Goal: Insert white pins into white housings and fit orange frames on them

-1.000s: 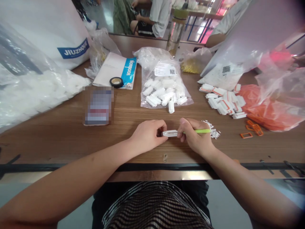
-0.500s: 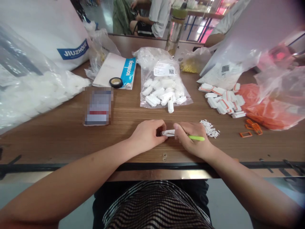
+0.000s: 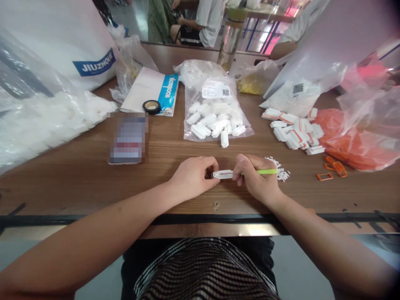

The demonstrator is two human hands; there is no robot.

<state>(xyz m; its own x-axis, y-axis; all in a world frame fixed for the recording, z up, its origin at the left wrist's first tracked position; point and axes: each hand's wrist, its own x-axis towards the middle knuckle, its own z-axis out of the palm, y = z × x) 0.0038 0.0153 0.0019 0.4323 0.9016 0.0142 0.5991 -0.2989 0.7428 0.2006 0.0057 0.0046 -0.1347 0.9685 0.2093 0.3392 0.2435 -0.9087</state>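
Observation:
My left hand [image 3: 195, 175] is closed on the left end of a small white plastic connector housing [image 3: 224, 174], thumb and forefinger pinching it just above the table. A row of small slots shows along the housing. My right hand [image 3: 256, 177] grips a thin tool with a bright green handle [image 3: 267, 171], held like a pen; its tip is hidden by the fingers near the housing's right end. Just beyond the right hand lies a pile of tiny white pieces [image 3: 283, 174], partly covered by that hand.
A bag of white housings [image 3: 215, 118] lies ahead. To the right are orange-edged white housings [image 3: 292, 135], loose orange frames [image 3: 336, 167] and a bag of orange parts [image 3: 346, 141]. A phone [image 3: 127, 139], notebook [image 3: 140, 91], tape roll [image 3: 152, 107] and large bag [image 3: 46, 129] occupy the left.
My right hand has shifted a little to the right with the green-handled tool, uncovering more of the white housing. The left hand keeps its pinch in the same place.

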